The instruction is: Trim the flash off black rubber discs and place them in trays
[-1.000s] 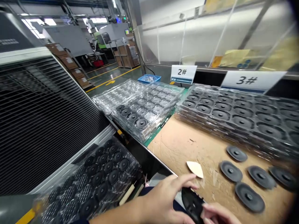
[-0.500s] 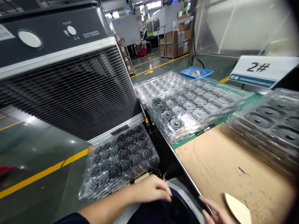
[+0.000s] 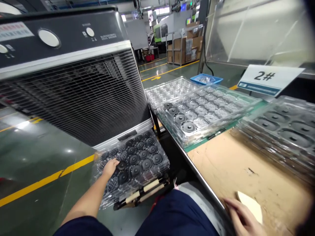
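The black disc (image 3: 121, 165) at my left hand (image 3: 110, 167) sits in the clear tray (image 3: 113, 184) low on my left, other discs filling the rows to its right. My fingertips meet its near edge; I can't tell whether they pinch it. My right hand (image 3: 243, 216) lies well apart at the edge of the surface (image 3: 216, 164), fingers parted with nothing between them, just beside a pale, pointed piece (image 3: 251, 206). Farther along stands another clear tray (image 3: 211, 106), four discs down its left side, near the "2#" sign (image 3: 268, 78).
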